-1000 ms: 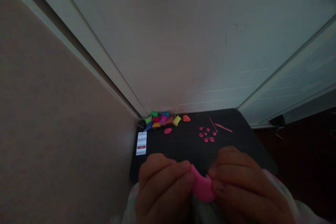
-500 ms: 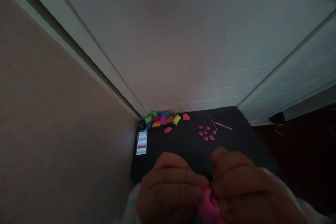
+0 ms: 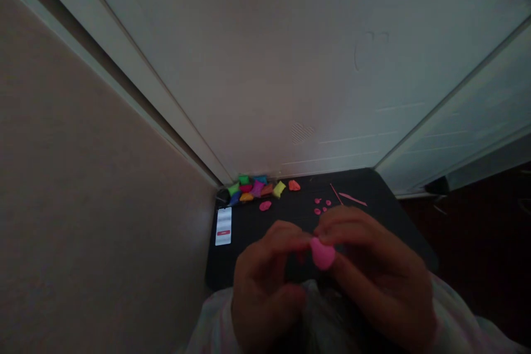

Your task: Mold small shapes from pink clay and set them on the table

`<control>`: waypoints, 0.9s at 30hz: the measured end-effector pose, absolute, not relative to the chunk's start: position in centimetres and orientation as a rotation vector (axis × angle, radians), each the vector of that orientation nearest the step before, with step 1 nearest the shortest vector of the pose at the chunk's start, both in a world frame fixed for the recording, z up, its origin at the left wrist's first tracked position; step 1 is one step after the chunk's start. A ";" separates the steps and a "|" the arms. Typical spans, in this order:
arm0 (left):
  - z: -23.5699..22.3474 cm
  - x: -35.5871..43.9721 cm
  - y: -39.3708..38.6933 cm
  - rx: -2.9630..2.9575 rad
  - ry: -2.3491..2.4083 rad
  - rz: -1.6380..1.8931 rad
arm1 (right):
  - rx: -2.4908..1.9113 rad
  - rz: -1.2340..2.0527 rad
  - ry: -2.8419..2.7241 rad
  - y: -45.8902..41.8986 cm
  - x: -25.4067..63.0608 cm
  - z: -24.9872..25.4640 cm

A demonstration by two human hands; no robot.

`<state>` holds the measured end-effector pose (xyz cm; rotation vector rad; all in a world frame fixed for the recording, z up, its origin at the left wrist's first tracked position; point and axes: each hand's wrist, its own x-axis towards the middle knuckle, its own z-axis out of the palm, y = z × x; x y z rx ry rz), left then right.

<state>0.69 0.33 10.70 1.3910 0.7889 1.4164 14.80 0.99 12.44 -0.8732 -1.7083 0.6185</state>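
A small lump of pink clay (image 3: 322, 254) is pinched between the fingertips of my left hand (image 3: 265, 282) and my right hand (image 3: 373, 274), held above the near part of a black table (image 3: 290, 221). Both hands have their fingers curled round the lump. Behind my right hand several small flat pink clay pieces (image 3: 321, 206) lie on the table, partly hidden by my fingers.
A pile of bright clay packets (image 3: 253, 188) sits at the table's far left, with an orange lump (image 3: 294, 185) and a pink lump (image 3: 265, 206) nearby. Two thin pink sticks (image 3: 350, 198) lie far right. A white card (image 3: 223, 225) rests at the left edge. White door panels rise behind.
Both hands rose and moved away from me with the clay. The broad pink sheet seen earlier is now a smaller rounded lump at my fingertips.
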 end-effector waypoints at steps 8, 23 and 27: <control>8.3 1.9 2.8 0.445 0.755 1.178 | -0.936 0.408 -1.947 3.1 14.6 11.0; 7.2 2.0 3.1 0.214 0.638 1.137 | -1.126 0.657 -1.774 3.4 15.4 10.5; 7.1 2.0 2.9 0.380 0.707 1.166 | -1.088 0.661 -1.839 3.3 15.3 10.5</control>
